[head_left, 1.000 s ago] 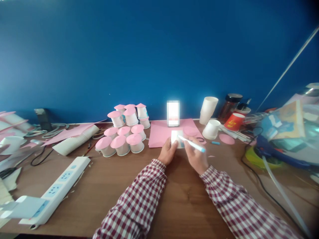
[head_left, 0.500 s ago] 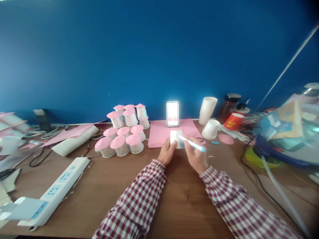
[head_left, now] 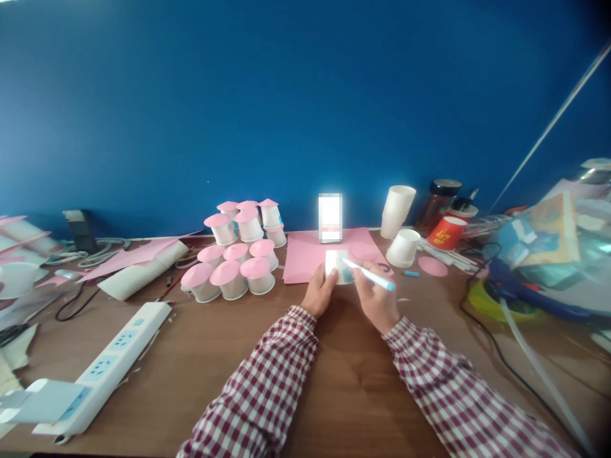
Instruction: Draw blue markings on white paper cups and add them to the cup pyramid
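My left hand [head_left: 321, 291] is closed on a white paper cup [head_left: 337, 259], held over the near edge of the pink paper sheets [head_left: 305, 251]. A light blue patch shows on the cup's side. In my right hand [head_left: 375, 296] is a white marker pen [head_left: 375, 277] with a light blue end, its tip at the cup's wall. A small blue pen cap [head_left: 411, 274] lies on the table to the right. To the left stand several upturned paper cups with pink cone tops [head_left: 228, 272], some stacked at the back.
A stack of white paper cups [head_left: 398, 210], an upturned cup [head_left: 403, 248], a pink disc [head_left: 433, 266] and a red cup [head_left: 447, 234] are at the right. A bright, blurred-out upright screen [head_left: 330, 218] stands behind. At left lies a power strip [head_left: 107, 362]; a cable [head_left: 506, 356] runs along the right.
Almost nothing differs. Both hands keep their place, and the marker tip stays at the cup's wall.
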### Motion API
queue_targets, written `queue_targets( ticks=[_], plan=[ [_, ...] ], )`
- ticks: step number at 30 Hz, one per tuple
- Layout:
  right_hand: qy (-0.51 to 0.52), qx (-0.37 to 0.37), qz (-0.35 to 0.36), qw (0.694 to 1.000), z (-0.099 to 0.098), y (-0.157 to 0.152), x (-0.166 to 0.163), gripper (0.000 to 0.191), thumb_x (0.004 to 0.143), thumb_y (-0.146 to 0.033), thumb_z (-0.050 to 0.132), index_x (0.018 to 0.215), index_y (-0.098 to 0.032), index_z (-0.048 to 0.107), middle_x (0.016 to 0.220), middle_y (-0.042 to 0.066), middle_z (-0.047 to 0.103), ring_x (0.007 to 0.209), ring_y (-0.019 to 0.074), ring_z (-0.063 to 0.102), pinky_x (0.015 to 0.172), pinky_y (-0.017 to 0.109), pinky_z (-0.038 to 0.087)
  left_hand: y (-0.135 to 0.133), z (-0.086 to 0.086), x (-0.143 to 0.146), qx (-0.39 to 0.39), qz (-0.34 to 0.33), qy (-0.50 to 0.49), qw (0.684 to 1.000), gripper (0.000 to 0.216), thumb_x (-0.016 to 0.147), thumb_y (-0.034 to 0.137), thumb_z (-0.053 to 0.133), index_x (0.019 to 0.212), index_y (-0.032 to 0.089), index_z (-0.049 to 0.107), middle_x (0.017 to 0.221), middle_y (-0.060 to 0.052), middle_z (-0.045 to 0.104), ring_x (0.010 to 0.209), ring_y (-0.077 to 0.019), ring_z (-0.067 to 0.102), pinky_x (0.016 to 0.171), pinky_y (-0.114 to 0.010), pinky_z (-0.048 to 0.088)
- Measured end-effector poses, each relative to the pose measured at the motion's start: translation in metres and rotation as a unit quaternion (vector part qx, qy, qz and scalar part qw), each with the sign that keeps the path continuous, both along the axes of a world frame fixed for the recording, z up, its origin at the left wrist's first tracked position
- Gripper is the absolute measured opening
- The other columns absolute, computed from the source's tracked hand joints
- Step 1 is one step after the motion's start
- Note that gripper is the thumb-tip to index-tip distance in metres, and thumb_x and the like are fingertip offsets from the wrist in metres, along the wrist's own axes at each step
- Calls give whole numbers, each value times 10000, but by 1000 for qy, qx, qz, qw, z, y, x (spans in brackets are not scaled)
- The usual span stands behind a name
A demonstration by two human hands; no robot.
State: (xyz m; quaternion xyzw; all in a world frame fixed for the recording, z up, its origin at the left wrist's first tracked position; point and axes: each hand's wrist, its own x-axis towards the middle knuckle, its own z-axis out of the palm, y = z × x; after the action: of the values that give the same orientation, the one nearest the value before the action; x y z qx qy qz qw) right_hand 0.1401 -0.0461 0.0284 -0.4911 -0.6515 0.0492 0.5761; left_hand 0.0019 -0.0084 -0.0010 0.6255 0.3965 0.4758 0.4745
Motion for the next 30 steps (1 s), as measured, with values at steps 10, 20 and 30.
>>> queue_targets(
  ticks=[10,20,30],
  plan=[
    [-2,-3,-1,1000,0,0,0,239,889,-340,466,970,-170,613,883,87,688,780,193,643,708,324,528,1,0,1,0,9,-4,1000,449,864,460,422,1197,170,507,1171,-100,565,1075,-229,520,949,-389,408],
    [-7,-17,-4,1000,1,-2,-1,187,879,-311,474,908,-171,595,812,64,673,733,178,618,669,296,502,1,-2,0,-8,3,1,1000,461,866,485,405,1197,180,500,1173,-95,557,1044,-218,532,915,-373,431],
    [4,-2,3,1000,1,-3,-2,198,876,-308,484,937,-164,605,847,70,672,779,184,624,706,301,507,2,-3,-1,9,-3,5,1000,433,877,467,392,1173,171,499,1167,-96,550,1083,-222,507,933,-367,415]
  ],
)
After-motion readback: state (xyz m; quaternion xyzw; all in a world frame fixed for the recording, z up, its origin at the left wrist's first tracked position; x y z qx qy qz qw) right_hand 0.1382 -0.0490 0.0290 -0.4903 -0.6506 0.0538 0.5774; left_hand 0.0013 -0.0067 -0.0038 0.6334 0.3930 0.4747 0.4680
